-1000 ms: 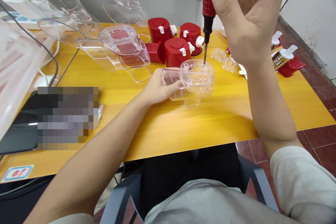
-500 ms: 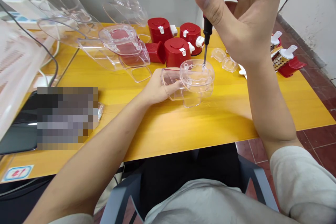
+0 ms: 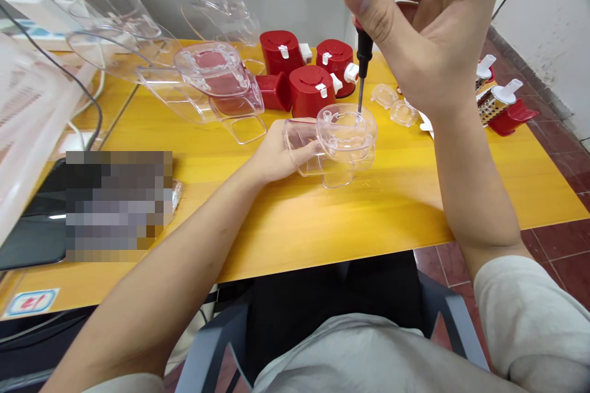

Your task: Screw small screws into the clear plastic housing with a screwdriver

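My left hand (image 3: 281,150) is closed around a clear plastic housing (image 3: 346,144), holding it against the table in front of me. Its fingers show partly through the clear wall. Raised above it, my right hand (image 3: 424,31) grips a screwdriver (image 3: 365,43) with a red handle and black collar. The handle's top runs out of the picture. The metal shaft points straight down, and its tip reaches into the far right part of the housing's round rim. Whether a screw sits under the tip I cannot tell.
Several red housings (image 3: 311,89) with white clips stand behind. More clear housings (image 3: 207,73) lie at the left, beyond a dark tablet-like object (image 3: 34,227). Small clear covers (image 3: 403,113) and metal grater drums (image 3: 491,107) with white ends are at the right of the yellow table (image 3: 286,233).
Hardly anything differs. My right hand and the screwdriver handle have shifted very slightly, while the tip stays in the same spot on the housing. My left hand keeps its hold.
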Action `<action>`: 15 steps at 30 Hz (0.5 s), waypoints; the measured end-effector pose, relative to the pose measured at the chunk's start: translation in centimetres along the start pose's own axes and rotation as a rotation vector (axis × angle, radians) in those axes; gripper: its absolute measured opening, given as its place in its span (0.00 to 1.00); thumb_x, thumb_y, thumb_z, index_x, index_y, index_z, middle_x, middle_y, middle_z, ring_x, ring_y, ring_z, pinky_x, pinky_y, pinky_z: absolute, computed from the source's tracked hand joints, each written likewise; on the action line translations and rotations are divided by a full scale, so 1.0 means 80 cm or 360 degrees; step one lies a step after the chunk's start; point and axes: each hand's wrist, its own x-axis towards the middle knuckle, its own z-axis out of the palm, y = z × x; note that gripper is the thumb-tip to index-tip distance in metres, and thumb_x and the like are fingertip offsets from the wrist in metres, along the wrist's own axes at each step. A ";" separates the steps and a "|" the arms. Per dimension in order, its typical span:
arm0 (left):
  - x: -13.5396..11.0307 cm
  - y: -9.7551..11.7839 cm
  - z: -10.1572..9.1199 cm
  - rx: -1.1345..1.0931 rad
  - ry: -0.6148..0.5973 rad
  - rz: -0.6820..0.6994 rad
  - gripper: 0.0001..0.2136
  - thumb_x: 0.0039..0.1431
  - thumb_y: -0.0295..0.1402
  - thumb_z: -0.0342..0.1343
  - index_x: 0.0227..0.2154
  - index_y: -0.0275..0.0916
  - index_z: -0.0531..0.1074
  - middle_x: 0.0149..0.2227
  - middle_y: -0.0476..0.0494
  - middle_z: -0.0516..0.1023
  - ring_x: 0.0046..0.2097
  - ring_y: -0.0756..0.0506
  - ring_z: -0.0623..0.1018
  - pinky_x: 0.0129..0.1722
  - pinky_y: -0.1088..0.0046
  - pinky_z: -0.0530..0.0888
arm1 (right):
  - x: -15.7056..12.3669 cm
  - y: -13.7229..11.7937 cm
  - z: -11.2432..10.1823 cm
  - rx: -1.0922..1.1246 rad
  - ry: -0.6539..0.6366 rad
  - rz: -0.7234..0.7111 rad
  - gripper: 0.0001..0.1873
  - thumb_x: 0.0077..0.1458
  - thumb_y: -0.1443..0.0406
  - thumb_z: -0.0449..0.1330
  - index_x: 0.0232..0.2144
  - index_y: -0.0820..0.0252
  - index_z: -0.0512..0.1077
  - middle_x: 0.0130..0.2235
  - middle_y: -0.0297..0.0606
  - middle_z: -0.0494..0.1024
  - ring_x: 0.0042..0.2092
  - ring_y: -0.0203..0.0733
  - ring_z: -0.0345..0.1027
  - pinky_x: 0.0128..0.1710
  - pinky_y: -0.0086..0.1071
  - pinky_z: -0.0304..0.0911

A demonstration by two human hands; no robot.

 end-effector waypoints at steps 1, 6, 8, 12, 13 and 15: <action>0.000 0.001 0.000 0.0006 -0.0001 -0.0006 0.28 0.58 0.62 0.82 0.48 0.44 0.94 0.54 0.34 0.95 0.60 0.24 0.91 0.64 0.44 0.88 | 0.000 0.000 0.000 -0.0009 -0.0001 -0.0001 0.14 0.63 0.63 0.74 0.47 0.62 0.78 0.40 0.17 0.86 0.39 0.17 0.78 0.36 0.16 0.72; -0.001 0.002 0.001 0.0024 -0.0005 -0.0010 0.29 0.61 0.63 0.80 0.49 0.42 0.93 0.55 0.33 0.94 0.60 0.25 0.90 0.66 0.43 0.87 | 0.001 -0.004 -0.004 0.0000 -0.0053 0.0025 0.09 0.66 0.67 0.68 0.47 0.60 0.76 0.41 0.15 0.87 0.40 0.17 0.80 0.39 0.17 0.76; -0.001 0.003 0.001 0.0027 -0.0005 -0.0012 0.29 0.61 0.63 0.79 0.49 0.43 0.93 0.54 0.33 0.94 0.60 0.25 0.90 0.66 0.42 0.86 | 0.001 -0.004 -0.004 -0.0014 -0.0050 0.0065 0.11 0.64 0.65 0.72 0.47 0.58 0.76 0.40 0.12 0.85 0.38 0.16 0.78 0.38 0.15 0.76; 0.000 0.004 0.001 0.0020 -0.0004 -0.0016 0.30 0.59 0.64 0.80 0.48 0.42 0.93 0.53 0.33 0.95 0.59 0.24 0.89 0.65 0.40 0.86 | 0.000 0.005 -0.003 -0.0067 0.0028 -0.0084 0.15 0.62 0.62 0.75 0.46 0.59 0.77 0.39 0.16 0.85 0.40 0.19 0.80 0.38 0.14 0.77; 0.000 0.004 0.001 0.0012 -0.0005 -0.0015 0.30 0.59 0.64 0.80 0.47 0.42 0.93 0.53 0.33 0.95 0.59 0.24 0.89 0.65 0.40 0.86 | 0.000 0.007 -0.003 -0.0075 0.0052 -0.0135 0.15 0.62 0.61 0.76 0.47 0.60 0.78 0.40 0.17 0.85 0.40 0.19 0.80 0.38 0.14 0.76; 0.000 0.004 0.001 -0.0006 -0.0006 -0.0016 0.30 0.58 0.64 0.81 0.47 0.42 0.93 0.52 0.33 0.95 0.59 0.23 0.89 0.66 0.39 0.85 | -0.001 0.009 -0.004 -0.0091 0.0064 -0.0164 0.17 0.62 0.59 0.76 0.48 0.62 0.79 0.42 0.19 0.85 0.40 0.19 0.81 0.39 0.13 0.77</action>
